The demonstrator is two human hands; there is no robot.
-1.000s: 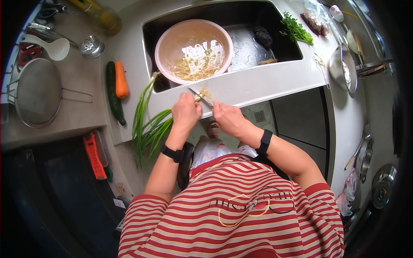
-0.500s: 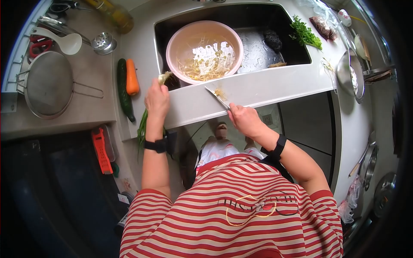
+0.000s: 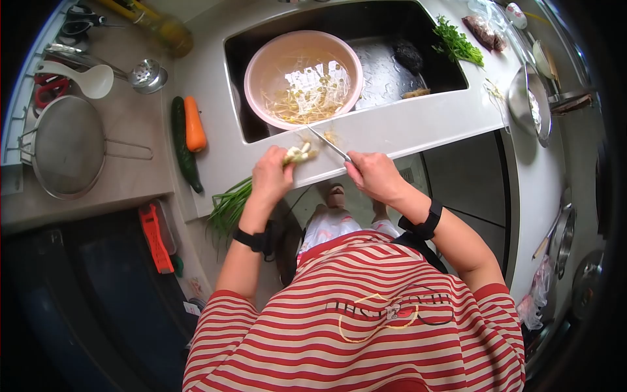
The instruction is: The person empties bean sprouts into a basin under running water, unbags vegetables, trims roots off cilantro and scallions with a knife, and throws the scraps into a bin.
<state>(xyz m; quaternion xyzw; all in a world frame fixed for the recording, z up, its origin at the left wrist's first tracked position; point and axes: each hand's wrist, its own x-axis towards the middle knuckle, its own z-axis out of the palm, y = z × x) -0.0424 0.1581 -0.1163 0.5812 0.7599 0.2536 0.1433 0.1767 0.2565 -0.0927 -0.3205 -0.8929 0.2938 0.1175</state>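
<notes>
My left hand (image 3: 272,172) is closed around a bunch of green onions (image 3: 233,199), near their white root ends, over the front strip of counter (image 3: 398,134). The green leaves trail to the left of the wrist. In my right hand (image 3: 374,175) is a knife (image 3: 328,144), its blade pointing up and left towards the pink basin (image 3: 253,98). Small root scraps (image 3: 330,136) lie just beyond the blade. The basin sits in the sink and holds bean sprouts in water.
A cucumber (image 3: 185,147) and a carrot (image 3: 194,124) lie left of the sink (image 3: 450,77). Further left are a strainer (image 3: 68,147) and a white ladle (image 3: 95,81). Leafy herbs (image 3: 457,43) and a metal bowl (image 3: 524,104) are on the right.
My left hand first went left to the onions beside the sink, then came back right with the bunch in it, near the knife. My right hand has kept the knife and shifted slightly right.
</notes>
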